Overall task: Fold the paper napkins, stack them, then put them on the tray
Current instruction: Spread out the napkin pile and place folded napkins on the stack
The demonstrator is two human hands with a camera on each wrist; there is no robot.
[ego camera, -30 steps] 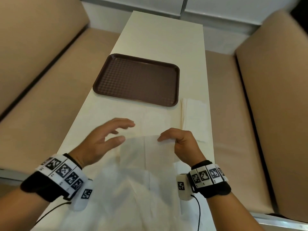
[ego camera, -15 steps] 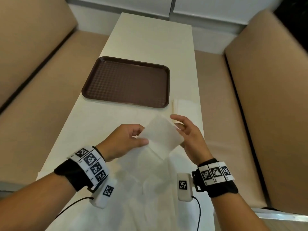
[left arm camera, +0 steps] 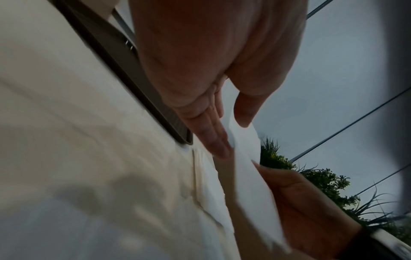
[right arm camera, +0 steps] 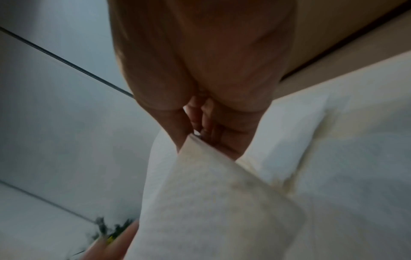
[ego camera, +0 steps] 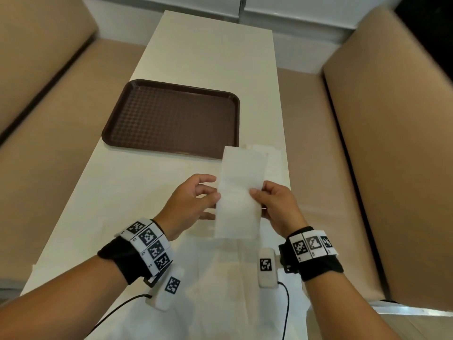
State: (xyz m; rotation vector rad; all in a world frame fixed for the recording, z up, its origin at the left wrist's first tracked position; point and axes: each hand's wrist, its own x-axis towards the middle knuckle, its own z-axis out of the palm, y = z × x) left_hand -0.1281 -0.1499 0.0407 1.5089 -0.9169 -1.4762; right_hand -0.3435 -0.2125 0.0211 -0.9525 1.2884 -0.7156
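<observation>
A white paper napkin (ego camera: 239, 192), folded into a long narrow strip, hangs in the air above the table's near half. My left hand (ego camera: 196, 200) pinches its left edge between thumb and fingers. My right hand (ego camera: 272, 204) pinches its right edge. The left wrist view shows the napkin (left arm camera: 251, 167) between my thumb and fingers. In the right wrist view the napkin (right arm camera: 200, 202) runs out from my fingers. A stack of folded napkins (ego camera: 274, 158) lies on the table behind the held one, at the right edge. The brown tray (ego camera: 171, 119) sits empty farther back, to the left.
More unfolded white napkins (ego camera: 220, 290) lie spread on the table's near end under my wrists. The cream table (ego camera: 208, 52) is narrow, with tan bench seats (ego camera: 343, 192) on both sides.
The napkin went from a loose sheet on the table to a small folded piece lifted in both hands, and now is a long strip held upright. Both hands rose and moved closer together.
</observation>
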